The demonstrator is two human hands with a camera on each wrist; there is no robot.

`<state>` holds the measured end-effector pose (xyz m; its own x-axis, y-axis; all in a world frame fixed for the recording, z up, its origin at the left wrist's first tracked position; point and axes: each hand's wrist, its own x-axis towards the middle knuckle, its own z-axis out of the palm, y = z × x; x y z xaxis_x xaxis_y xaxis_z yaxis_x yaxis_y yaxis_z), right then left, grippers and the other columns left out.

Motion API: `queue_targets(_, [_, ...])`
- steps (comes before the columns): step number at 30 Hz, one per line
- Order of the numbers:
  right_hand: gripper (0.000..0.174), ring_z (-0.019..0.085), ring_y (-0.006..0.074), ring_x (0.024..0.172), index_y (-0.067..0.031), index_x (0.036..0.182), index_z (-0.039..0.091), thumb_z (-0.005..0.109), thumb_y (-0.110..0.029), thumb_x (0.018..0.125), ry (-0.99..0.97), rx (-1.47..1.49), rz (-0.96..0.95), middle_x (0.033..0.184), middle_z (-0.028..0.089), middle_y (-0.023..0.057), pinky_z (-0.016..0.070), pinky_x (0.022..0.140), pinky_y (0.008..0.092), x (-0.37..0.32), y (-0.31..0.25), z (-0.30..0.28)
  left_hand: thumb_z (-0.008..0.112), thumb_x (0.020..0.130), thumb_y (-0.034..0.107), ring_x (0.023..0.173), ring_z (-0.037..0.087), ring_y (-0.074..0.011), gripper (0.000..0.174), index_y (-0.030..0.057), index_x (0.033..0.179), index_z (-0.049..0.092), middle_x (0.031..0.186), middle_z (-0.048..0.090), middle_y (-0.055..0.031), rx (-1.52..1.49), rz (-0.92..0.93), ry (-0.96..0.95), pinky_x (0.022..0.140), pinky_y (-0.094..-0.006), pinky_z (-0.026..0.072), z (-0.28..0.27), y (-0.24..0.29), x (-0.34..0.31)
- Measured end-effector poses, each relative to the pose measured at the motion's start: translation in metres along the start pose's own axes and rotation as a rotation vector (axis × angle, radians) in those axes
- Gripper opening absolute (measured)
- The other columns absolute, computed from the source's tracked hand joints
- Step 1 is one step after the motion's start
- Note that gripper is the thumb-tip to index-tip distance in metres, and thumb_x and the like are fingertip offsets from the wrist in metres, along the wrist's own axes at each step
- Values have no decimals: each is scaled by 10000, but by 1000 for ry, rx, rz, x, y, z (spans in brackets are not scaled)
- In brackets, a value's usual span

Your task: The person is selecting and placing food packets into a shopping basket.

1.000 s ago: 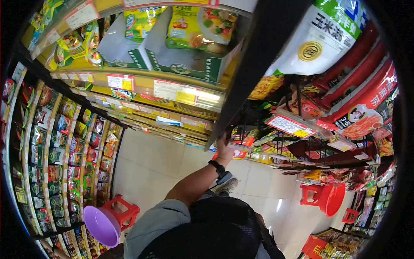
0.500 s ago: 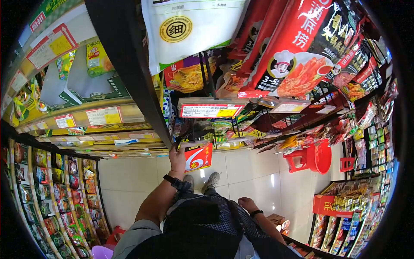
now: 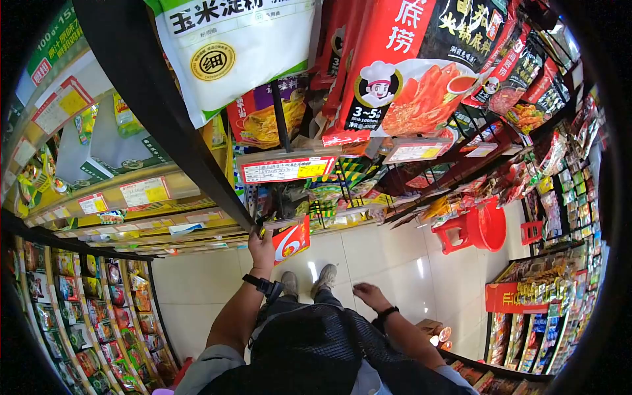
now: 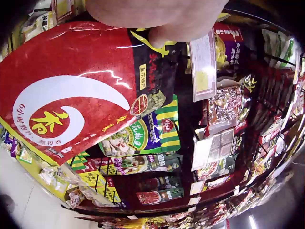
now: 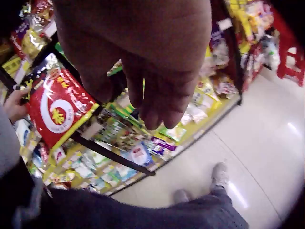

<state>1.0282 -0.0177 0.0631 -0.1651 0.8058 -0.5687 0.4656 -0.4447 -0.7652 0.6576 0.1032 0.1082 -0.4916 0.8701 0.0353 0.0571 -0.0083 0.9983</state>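
My left hand (image 3: 261,250) is beside the black shelf post (image 3: 164,112), gripping the top corner of a red and black food packet (image 4: 71,86) with a big white 6 on its front. In the right wrist view that packet (image 5: 59,107) hangs at a tilt below the left hand (image 5: 16,105). Its upper edge is partly covered by the hand in the left wrist view. My right hand (image 3: 372,295) hangs low in front of the body, holding nothing. Up close in the right wrist view, its fingers (image 5: 162,102) droop loosely, with the shelf goods behind them.
White starch bags (image 3: 237,52) and red hot pot base packets (image 3: 388,72) hang on the upper rack, above a price tag (image 3: 288,169). More stocked shelves (image 3: 85,309) stand at the left. A red basin (image 3: 487,224) sits on a red stool (image 3: 451,235) on the tiled floor.
The head view has swung right, so shelves and post shift left in it. The red packet, barely visible at first, shows beside the left hand. My right hand has come into view.
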Motion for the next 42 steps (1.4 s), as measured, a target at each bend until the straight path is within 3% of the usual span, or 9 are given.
queue_targets(10, [713, 415, 222, 1276, -66, 1433, 288, 652, -131, 824, -59, 155, -610, 1402, 409, 112, 356, 1045, 330, 183, -188, 50, 580, 845, 52, 840, 621, -262, 240, -19, 1074, 564, 949, 643, -164, 133, 22, -24, 769, -346, 490, -4, -23, 2])
queue_targets(12, [559, 358, 227, 1308, -70, 1450, 260, 468, -204, 949, -306, 473, -447, 1440, 362, 100, 271, 1096, 339, 225, -184, 57, 583, 866, 100, 875, 642, -222, 299, 20, 1154, 567, 1020, 652, -146, -656, -233, -224, 779, -323, 523, 3, 11, -4])
queue_targets(14, [519, 386, 230, 1283, -69, 1430, 298, 406, -274, 966, -427, 505, -493, 1422, 387, 95, 287, 1086, 348, 235, -212, 68, 679, 761, 455, 768, 639, -231, 446, 122, 1056, 654, 868, 663, -113, 172, -415, -568, 732, -369, 514, -12, 27, 6])
queue_targets(16, [530, 441, 238, 1233, -67, 1391, 375, 282, -414, 1000, -337, 564, -488, 1385, 436, 85, 319, 1066, 367, 242, -243, 82, 628, 814, 342, 866, 628, -303, 321, 132, 1055, 658, 877, 660, -113, 607, 852, -369, 803, -375, 497, -26, 91, -2])
queue_targets(18, [677, 318, 242, 1332, -42, 1443, 264, 300, -525, 971, -435, 721, -380, 1475, 302, 92, 215, 1114, 352, 255, -245, 86, 558, 886, 226, 932, 608, -377, 384, 53, 1226, 512, 1074, 617, -217, 509, -33, 12, 828, -431, 484, -6, 21, -5])
queue_targets(25, [838, 366, 272, 1291, -74, 1425, 311, 474, -658, 848, -419, 745, -107, 1434, 362, 82, 257, 1099, 399, 212, -265, 76, 559, 904, 259, 957, 597, -394, 398, -8, 1192, 497, 1049, 610, -242, 358, 217, 233, 816, -464, 469, 15, -24, -13])
queue_targets(27, [787, 369, 253, 1297, -63, 1444, 268, 418, -611, 899, -358, 772, -48, 1457, 324, 94, 284, 1084, 370, 236, -241, 66, 566, 899, 280, 954, 585, -391, 374, -7, 1135, 523, 1024, 601, -241, 487, -160, -36, 838, -464, 454, -1, 37, -22])
queue_targets(33, [835, 362, 261, 1304, -54, 1438, 284, 392, -664, 878, -463, 707, -373, 1454, 336, 106, 284, 1083, 376, 198, -279, 63, 580, 885, 279, 1037, 544, -428, 402, -30, 1136, 527, 1064, 576, -281, 319, 71, 23, 869, -453, 442, 8, -3, -12])
queue_targets(42, [912, 324, 293, 1329, -67, 1449, 264, 352, -738, 837, -467, 773, 18, 1484, 296, 98, 182, 1118, 460, 272, -243, 56, 511, 923, 295, 1029, 565, -369, 394, 4, 1188, 513, 1130, 562, -247, 328, 33, -26, 865, -439, 452, 5, -40, -9])
